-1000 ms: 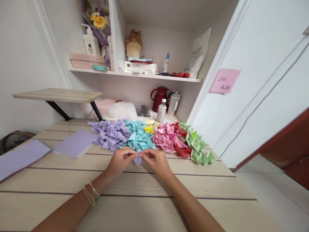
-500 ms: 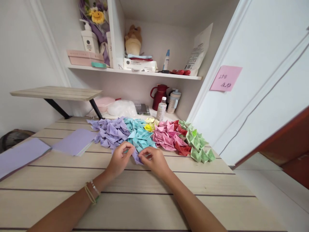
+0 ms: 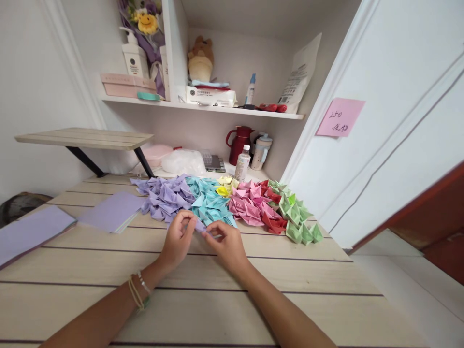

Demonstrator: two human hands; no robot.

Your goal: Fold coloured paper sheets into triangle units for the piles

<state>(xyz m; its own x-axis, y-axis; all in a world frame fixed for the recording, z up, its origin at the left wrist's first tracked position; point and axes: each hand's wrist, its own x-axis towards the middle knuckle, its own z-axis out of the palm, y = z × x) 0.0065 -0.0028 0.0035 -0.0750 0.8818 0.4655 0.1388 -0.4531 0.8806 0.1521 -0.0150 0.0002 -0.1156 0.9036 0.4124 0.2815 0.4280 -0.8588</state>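
Between my two hands is a small folded piece of purple paper [image 3: 200, 226], partly hidden by the fingers. My left hand [image 3: 178, 237] pinches its left end, thumb and fingers closed. At its right end my right hand [image 3: 225, 241] grips it with thumb and fingertips. Just beyond lie heaps of folded paper boats: purple boats [image 3: 168, 195] on the left, turquoise boats [image 3: 210, 205] in the middle, a few yellow ones [image 3: 225, 187], then pink boats [image 3: 249, 203], red boats [image 3: 274, 224] and green boats [image 3: 299, 217] on the right.
Stacks of purple paper sheets [image 3: 112, 210] lie on the left of the slatted table [image 3: 203, 309]. A small raised shelf [image 3: 83, 137] stands at the back left. Behind the boats are a plastic bottle [image 3: 242, 164], a red jug [image 3: 239, 145] and a cup [image 3: 261, 152].
The purple paper has been raised slightly and turned between my fingers, so that a narrower strip of it shows. Both hands have shifted a little to the left.
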